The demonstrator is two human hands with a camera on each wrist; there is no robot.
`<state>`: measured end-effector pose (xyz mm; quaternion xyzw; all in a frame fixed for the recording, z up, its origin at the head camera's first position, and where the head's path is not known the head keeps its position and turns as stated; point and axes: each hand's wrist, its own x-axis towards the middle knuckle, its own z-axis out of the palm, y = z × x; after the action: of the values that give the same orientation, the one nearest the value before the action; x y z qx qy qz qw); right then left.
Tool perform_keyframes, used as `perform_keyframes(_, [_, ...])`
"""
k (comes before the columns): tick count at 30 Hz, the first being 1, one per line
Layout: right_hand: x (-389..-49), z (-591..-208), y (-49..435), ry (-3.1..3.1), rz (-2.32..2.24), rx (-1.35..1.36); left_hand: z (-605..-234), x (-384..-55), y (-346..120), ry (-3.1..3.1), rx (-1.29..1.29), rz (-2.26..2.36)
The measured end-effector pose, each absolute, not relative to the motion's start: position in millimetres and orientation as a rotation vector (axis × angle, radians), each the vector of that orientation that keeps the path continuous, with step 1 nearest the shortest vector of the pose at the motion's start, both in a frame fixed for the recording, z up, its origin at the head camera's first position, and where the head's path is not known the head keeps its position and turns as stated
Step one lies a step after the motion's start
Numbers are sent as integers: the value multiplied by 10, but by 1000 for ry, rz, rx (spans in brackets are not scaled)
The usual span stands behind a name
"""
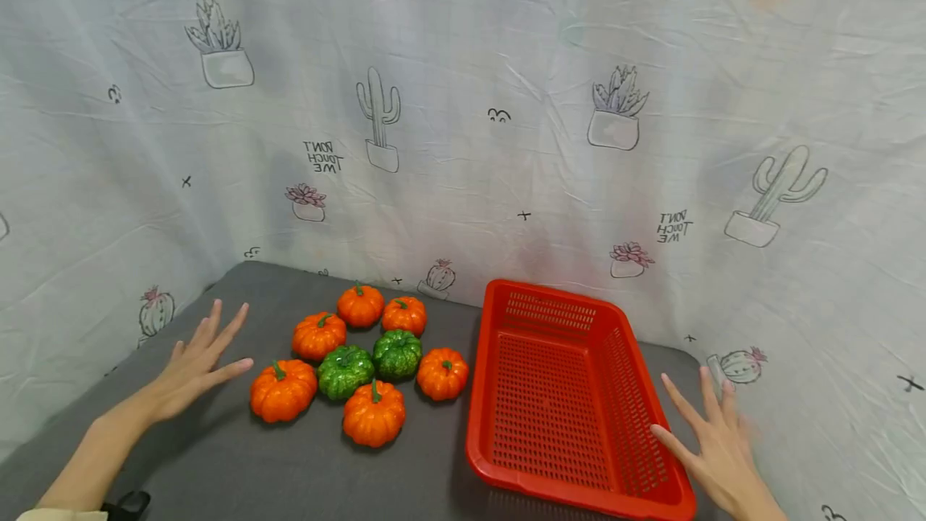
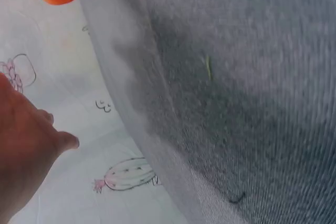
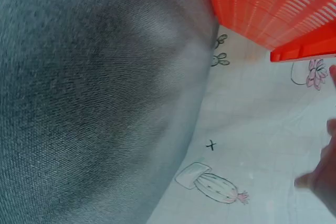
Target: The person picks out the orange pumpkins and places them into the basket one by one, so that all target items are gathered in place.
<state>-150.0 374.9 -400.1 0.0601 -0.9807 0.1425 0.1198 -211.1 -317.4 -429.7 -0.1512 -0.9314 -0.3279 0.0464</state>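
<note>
My left hand [image 1: 190,376] hovers with fingers spread at the left of the table, holding nothing. Nearest to it is an orange pumpkin [image 1: 284,391], part of a loose group. Two green pumpkins [image 1: 346,372] sit in the middle of that group, with several orange ones around them, such as the front pumpkin [image 1: 374,414] and the rear pumpkin [image 1: 360,305]. My right hand [image 1: 716,449], fingers spread too, is at the right side of a red plastic basket [image 1: 481,392] with nothing inside. Whether its thumb touches the rim cannot be told.
A dark grey cloth [image 1: 239,465] covers the table. Behind and at both sides hangs a pale curtain [image 1: 463,135] printed with cacti. The basket's left wall stands close to the rightmost orange pumpkin [image 1: 443,374]. A dark band [image 1: 129,505] is on the left wrist.
</note>
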Motion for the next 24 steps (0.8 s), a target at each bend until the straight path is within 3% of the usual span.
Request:
perform_keyframes(6, [-1580,-4084,3746,-2776,713,351,-4287,-2084,-3058,-2775,-574,-1206])
perform_keyframes(24, [-1697,-4186,3665,-2584,943,478,-4344,-2110,-2975,-2723,-683,-1440])
